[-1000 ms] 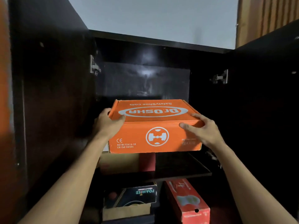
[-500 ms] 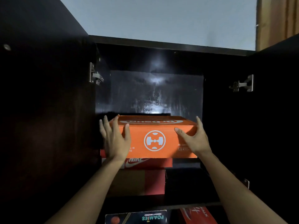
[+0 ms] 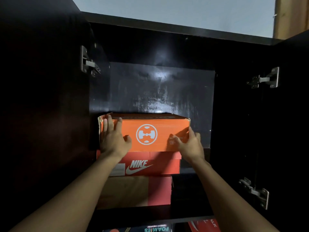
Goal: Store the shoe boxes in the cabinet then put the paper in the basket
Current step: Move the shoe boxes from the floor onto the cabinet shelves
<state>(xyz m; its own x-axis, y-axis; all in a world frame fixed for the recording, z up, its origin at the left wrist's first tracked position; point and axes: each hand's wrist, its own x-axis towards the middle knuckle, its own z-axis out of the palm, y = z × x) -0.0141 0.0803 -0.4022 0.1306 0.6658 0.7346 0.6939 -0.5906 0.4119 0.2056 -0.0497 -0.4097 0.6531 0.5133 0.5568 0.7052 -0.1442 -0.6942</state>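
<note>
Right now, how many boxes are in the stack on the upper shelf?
3: orange box on top, red Nike box under it, brown-and-red box at the bottom. Any behind them would be hidden.

Pale grey wall (image 3: pixel 167 12) up top; vertical wooden panel (image 3: pixel 291 15) upper right, adjoining wall.

The logo box (image 3: pixel 147 133) sits atop the Nike box (image 3: pixel 150 163), itself on a third box (image 3: pixel 133 191), left inside the cabinet (image 3: pixel 160 84).
</note>
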